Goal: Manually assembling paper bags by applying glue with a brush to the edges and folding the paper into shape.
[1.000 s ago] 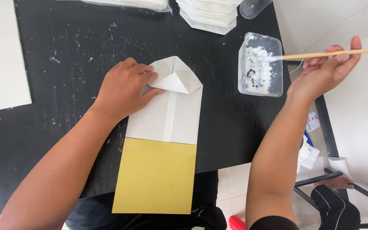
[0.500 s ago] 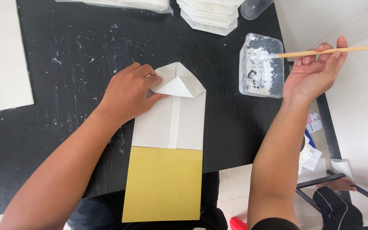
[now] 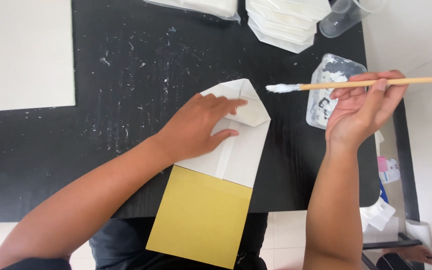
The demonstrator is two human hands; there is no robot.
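The left hand (image 3: pixel 201 127) lies flat, palm down and fingers spread, on a folded white paper bag (image 3: pixel 236 132), pressing it against the black tabletop (image 3: pixel 126 90); it grips nothing, the fingertips reaching up to the triangular folded flap at the bag's top end. The bag lies tilted, its upper end toward the middle of the tabletop and its lower end resting on a yellow sheet of card (image 3: pixel 201 215) that juts out over the near edge of the tabletop. The right hand (image 3: pixel 361 112) is held up above the tabletop's right side, its fingers curled around a thin wooden stick (image 3: pixel 376 83) that lies almost level; the stick's tip, coated in white paste, hangs just above and to the right of the bag's folded flap, not touching it. Beneath that hand sits a clear plastic tray (image 3: pixel 326 85) smeared with white paste. Farther back a stack of folded white bags (image 3: pixel 283 22) rests near the far edge, with a clear plastic cup (image 3: pixel 341 15) just beside it. A large white sheet (image 3: pixel 23 52) covers the left far corner.
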